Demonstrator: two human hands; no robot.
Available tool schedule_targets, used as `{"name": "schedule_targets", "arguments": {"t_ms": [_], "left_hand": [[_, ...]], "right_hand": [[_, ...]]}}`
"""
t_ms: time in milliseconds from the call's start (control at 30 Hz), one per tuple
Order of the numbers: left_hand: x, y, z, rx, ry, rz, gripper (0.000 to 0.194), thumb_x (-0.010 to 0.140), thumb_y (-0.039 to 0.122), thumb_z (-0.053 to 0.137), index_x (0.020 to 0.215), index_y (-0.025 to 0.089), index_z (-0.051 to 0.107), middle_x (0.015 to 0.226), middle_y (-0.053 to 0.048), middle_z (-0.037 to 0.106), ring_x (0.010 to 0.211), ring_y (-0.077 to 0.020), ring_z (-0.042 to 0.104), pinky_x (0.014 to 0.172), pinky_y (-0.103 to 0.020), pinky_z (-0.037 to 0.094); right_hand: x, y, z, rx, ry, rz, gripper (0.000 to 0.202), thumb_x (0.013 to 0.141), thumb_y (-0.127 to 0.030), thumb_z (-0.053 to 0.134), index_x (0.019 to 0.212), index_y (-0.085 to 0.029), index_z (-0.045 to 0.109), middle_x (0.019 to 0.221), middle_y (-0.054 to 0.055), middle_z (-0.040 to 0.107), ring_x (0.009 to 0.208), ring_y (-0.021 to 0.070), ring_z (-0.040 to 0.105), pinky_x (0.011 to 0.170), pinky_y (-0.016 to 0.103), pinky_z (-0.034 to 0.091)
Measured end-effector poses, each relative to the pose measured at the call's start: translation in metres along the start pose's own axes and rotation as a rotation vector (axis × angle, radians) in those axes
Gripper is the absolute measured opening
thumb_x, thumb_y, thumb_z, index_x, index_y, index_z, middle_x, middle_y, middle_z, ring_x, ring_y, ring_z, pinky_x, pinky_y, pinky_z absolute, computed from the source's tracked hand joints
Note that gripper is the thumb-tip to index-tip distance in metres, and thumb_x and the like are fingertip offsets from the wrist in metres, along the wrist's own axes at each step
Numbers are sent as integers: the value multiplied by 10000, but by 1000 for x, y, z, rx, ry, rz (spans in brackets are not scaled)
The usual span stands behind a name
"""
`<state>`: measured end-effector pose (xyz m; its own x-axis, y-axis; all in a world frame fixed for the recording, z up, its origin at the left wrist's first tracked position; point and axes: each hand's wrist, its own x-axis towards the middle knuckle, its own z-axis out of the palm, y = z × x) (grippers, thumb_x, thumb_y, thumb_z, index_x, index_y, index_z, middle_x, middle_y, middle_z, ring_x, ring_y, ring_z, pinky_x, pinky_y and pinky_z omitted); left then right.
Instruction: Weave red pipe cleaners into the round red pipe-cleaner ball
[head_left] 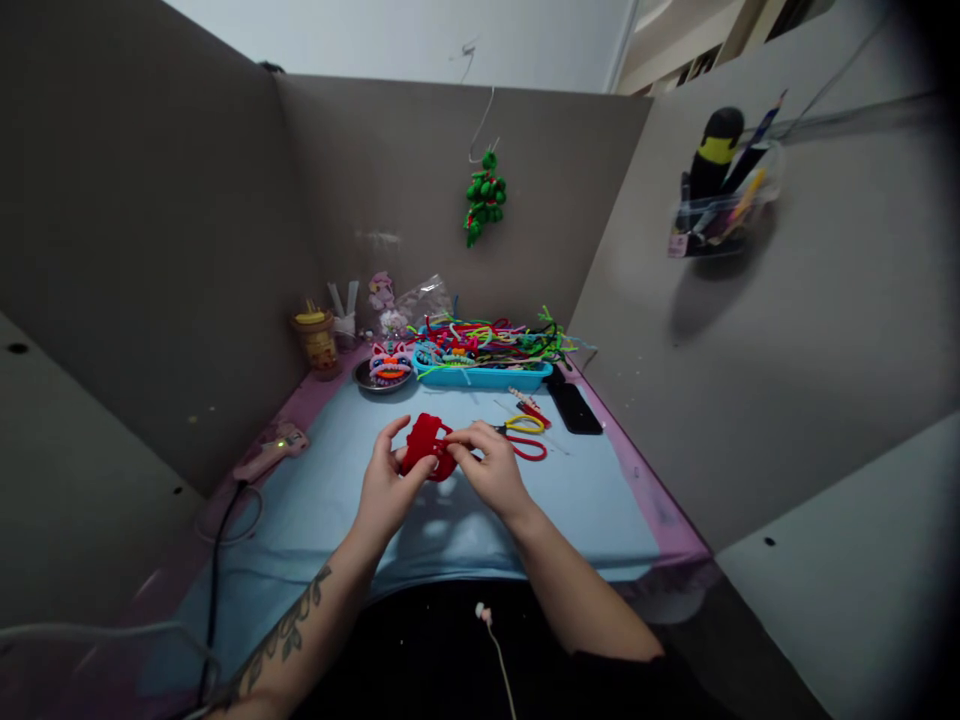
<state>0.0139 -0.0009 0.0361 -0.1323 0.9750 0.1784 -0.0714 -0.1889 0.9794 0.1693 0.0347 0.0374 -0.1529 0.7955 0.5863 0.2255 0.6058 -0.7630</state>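
Note:
Above the middle of the blue cloth, a red fuzzy piece (425, 440) with openings in it is held up between my hands. My left hand (391, 480) grips its left and lower edge, with the thumb across the front. From the right, my right hand (491, 468) pinches a part of the same red piece between thumb and index finger. Scissors (530, 438) with yellow and red handles lie just beyond my right hand, partly hidden by it.
A blue tray (484, 377) of colourful fuzzy stems stands at the back, beside a metal dish (364, 378) with a pink figure. A black phone (576, 408) lies at right, a pink glue gun (271, 450) at left. Grey partitions (420, 200) surround the table.

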Motion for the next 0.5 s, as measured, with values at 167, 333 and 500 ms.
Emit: {"name": "schedule_targets", "arguments": {"t_ms": [167,333,500], "left_hand": [[0,-3,2,37,-13,1,703,742,338,724,1322,156,371,818,-42,730,737,-195,704,731,-336,548],[-1,-3,0,104,-9,27,606,750,355,708,1254,168,428,807,-38,720,712,-200,696,682,-332,551],[-2,1,-4,276,20,140,445,762,325,691,1152,192,525,935,-55,711,820,-206,698,737,-323,541]], "right_hand": [[0,-3,-2,-17,-101,-25,99,818,-157,647,807,-221,722,783,26,666,790,180,590,793,340,446],[1,-8,-2,12,-134,31,79,802,-158,639,762,-212,681,775,18,640,802,177,580,767,318,443],[2,-11,3,36,-125,57,90,793,-159,625,714,-202,635,742,10,607,785,175,565,767,316,436]]}}
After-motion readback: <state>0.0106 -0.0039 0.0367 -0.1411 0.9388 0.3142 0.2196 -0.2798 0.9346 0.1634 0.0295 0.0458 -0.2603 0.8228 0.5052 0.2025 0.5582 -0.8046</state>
